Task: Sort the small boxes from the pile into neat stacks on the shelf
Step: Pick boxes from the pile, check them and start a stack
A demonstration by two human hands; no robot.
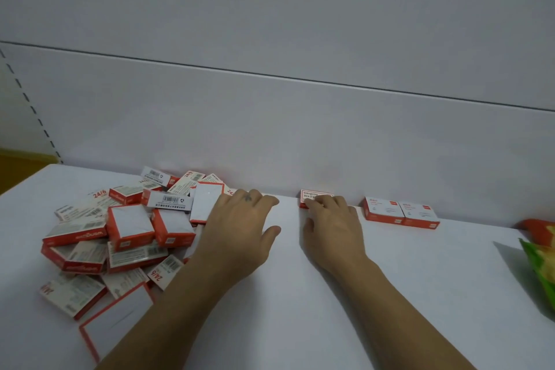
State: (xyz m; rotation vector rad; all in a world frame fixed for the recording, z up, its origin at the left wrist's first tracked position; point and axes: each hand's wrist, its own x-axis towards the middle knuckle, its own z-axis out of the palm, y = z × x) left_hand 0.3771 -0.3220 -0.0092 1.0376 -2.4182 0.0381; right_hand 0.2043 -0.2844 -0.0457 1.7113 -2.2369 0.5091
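Left hand (240, 219) is lying loose and flat on the shelf (390, 279), fingers straight, right at the edge of the pile (120, 234) and holding nothing as far as I can see. Right hand (330, 219) has its fingers curled over a single box (313, 197) that sits against the back panel (300, 129), thumb off to the side.

Over to the right, two boxes (401, 213) are already set side by side against that panel, well apart from the one in hand.

My take: slide this box along the panel until it butts up to that pair, label facing the same way, then square the edges off. The pile is a jumble of faces and tilts, so pick from the top with the free hand. Watch the green and orange packet (540, 255) at the far right.
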